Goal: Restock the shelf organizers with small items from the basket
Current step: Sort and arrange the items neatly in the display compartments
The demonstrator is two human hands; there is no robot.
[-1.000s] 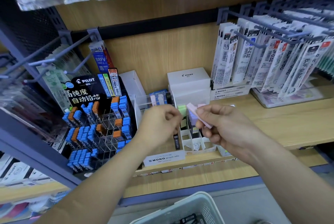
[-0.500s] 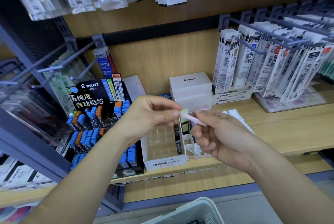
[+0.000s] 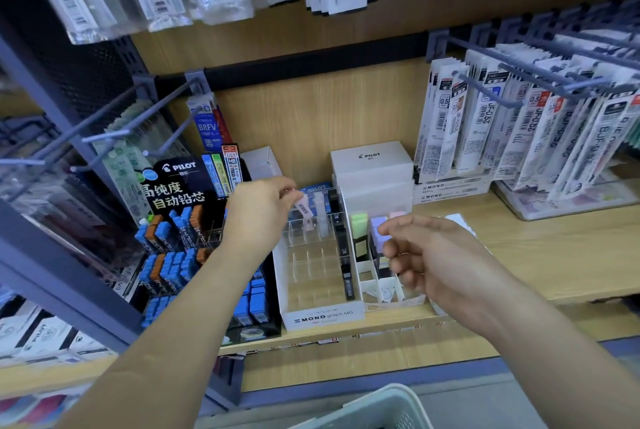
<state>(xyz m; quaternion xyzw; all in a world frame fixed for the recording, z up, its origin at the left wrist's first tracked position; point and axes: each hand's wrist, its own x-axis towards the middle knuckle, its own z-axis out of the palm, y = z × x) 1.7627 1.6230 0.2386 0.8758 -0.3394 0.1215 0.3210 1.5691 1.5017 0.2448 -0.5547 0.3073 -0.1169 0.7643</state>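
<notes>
My left hand (image 3: pixel 261 212) pinches a slim pink lead case (image 3: pixel 304 209) and holds it tilted over the back cells of the clear MONO organizer (image 3: pixel 322 316) on the shelf. A few black cases (image 3: pixel 343 255) stand in that organizer's right column. My right hand (image 3: pixel 433 255) hovers in front of the white divided tray (image 3: pixel 381 290), fingers loosely curled and holding nothing. Green, purple and pink cases (image 3: pixel 377 226) stand at the back of that tray. The pale basket's rim (image 3: pixel 374 408) shows at the bottom edge.
A black Pilot display (image 3: pixel 194 248) full of blue and orange lead cases stands to the left. White Pilot boxes (image 3: pixel 372 172) sit behind the trays. Refill packs hang on grey hooks (image 3: pixel 519 124) at right and above. Bare hooks (image 3: pixel 104 138) jut out at left.
The pink case has passed from between both hands to my left hand alone, which moved up and back over the MONO organizer. My right hand let go and drew back to the right.
</notes>
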